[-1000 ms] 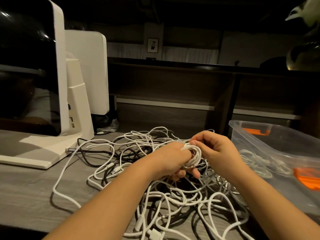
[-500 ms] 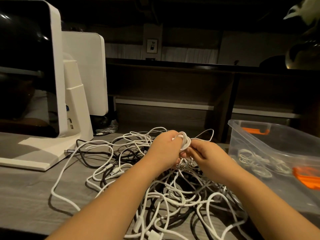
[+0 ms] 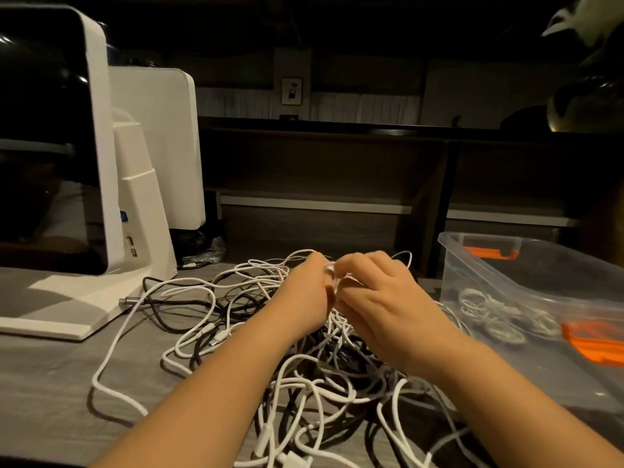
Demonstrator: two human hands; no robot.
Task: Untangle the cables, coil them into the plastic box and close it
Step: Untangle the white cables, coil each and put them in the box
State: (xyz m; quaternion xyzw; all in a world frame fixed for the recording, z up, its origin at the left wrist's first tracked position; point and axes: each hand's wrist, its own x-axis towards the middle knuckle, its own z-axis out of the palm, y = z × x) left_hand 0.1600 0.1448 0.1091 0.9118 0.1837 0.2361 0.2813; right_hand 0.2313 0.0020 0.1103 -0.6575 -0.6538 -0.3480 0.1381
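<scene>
White cable coil (image 3: 332, 280) pinched between left hand (image 3: 305, 295) and right hand (image 3: 381, 298) fingers.

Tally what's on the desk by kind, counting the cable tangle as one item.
Hands: 2, left hand and right hand, both on a small white coil
Cable tangle: 1
Clear plastic box: 1
White monitors: 2
Total: 6; cables inside the tangle can't be counted.
</scene>
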